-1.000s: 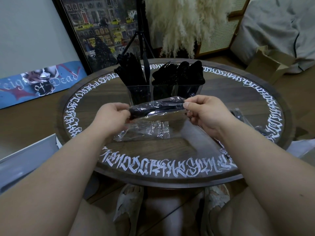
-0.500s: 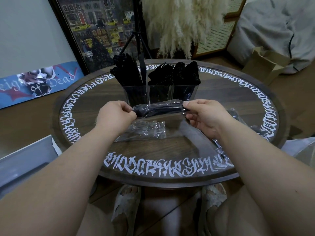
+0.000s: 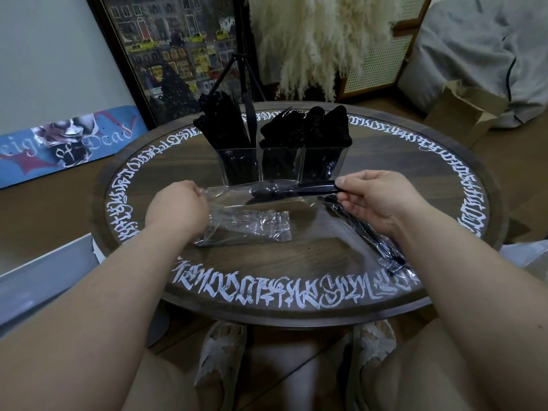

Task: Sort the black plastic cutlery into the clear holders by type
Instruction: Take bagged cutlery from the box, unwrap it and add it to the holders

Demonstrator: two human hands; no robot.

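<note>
Just in front of the holders [image 3: 280,166], the left hand [image 3: 178,210] grips the wrapper [image 3: 234,195] while the right hand [image 3: 376,200] pinches the cutlery [image 3: 299,191] handles, opposed so the set can slide free for sorting above the bench [image 3: 296,256].

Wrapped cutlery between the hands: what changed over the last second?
The right hand has drawn the black cutlery rightward, partly out of the clear wrapper, which the left hand still grips. The holders and the empty wrapper on the table stayed put.
</note>
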